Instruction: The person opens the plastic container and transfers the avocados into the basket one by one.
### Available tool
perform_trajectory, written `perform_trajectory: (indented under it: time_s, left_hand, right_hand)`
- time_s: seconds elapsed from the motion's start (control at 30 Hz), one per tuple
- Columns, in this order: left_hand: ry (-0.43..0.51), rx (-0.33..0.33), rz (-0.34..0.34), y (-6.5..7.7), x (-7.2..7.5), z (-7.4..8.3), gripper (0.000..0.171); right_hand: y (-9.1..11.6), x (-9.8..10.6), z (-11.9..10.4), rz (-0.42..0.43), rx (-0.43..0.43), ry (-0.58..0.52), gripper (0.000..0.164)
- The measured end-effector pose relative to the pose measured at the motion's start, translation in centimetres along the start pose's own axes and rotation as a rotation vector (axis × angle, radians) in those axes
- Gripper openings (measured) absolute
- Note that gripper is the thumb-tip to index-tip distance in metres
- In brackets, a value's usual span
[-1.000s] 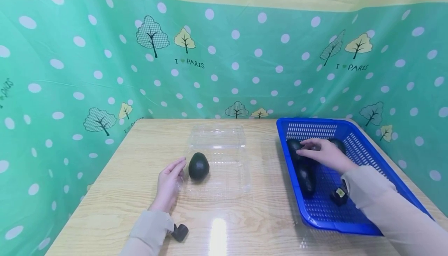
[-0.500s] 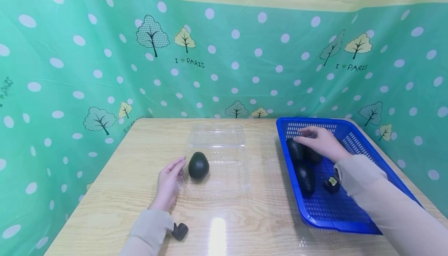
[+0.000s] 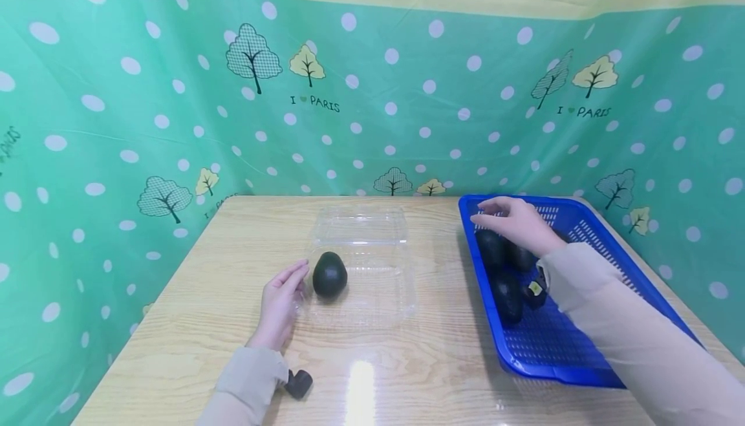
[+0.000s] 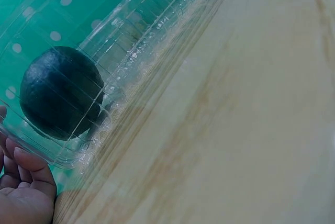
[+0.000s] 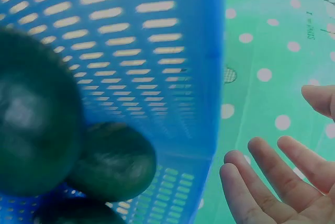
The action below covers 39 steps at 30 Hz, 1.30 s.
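Observation:
A dark green avocado [image 3: 330,275] sits in the left part of a clear plastic clamshell container [image 3: 378,297], whose lid [image 3: 361,224] lies open toward the back. My left hand [image 3: 283,297] pinches the container's left edge; in the left wrist view its bent fingers [image 4: 34,166] are right at the corner below the avocado [image 4: 63,93]. My right hand [image 3: 515,219] is over the back left of a blue plastic basket [image 3: 559,377], holding nothing. Its fingers [image 5: 277,171] are spread in the right wrist view. Several avocados [image 3: 506,297] lie along the basket's left side, partly hidden by the hand.
A wood-grain table [image 3: 186,322] carries everything, with the basket on its right side. Behind it hangs a green dotted curtain [image 3: 361,128]. The basket's slotted wall [image 5: 131,51] rises beside the avocados. Dark wrist cameras [image 3: 299,384] are worn at both sleeves.
My right hand has risen from the avocados in the basket and moved left toward its back left rim, uncovering more of them. The left hand, container and its avocado have stayed put.

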State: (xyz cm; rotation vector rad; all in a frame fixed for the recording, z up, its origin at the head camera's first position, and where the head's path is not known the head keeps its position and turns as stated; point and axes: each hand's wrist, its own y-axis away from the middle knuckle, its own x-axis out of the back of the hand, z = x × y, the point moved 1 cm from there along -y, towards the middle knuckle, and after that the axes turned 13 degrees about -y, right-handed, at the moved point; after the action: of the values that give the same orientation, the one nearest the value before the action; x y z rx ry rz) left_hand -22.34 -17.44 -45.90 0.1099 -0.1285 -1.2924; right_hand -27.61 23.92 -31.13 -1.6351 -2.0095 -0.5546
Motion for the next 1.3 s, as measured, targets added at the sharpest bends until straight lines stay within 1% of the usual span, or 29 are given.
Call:
perform_trajectory:
  time_s: [0.17,0.37,0.6,0.83,1.1,1.3]
  left_hand:
    - [-0.006,-0.007,0.009,0.0,0.0,-0.1,0.044]
    - [-0.006,-0.009,0.012,-0.1,0.0,-0.3,0.044]
    - [-0.021,-0.010,0.008,0.0,0.1,-0.3,0.044]
    - [0.004,-0.025,0.008,-0.1,0.1,-0.3,0.044]
    - [0.016,-0.015,0.005,-0.1,0.2,-0.2,0.046]
    - [0.029,-0.009,-0.004,-0.1,0.1,0.0,0.046]
  right_hand:
    - [-0.6,-0.3,-0.8,0.004,-0.003,0.000,0.068]
    - [-1.1,-0.8,-1.8,0.008,-0.004,-0.041,0.066]
    - [-1.7,-1.7,-2.7,-0.007,0.015,-0.084,0.060]
    - [-2.4,-3.3,-3.8,-0.030,0.020,-0.157,0.057]
    - [-3.2,-5.6,-5.3,-0.053,0.040,-0.251,0.053]
    - [-3.4,-7.3,-6.7,-0.070,0.069,-0.276,0.053]
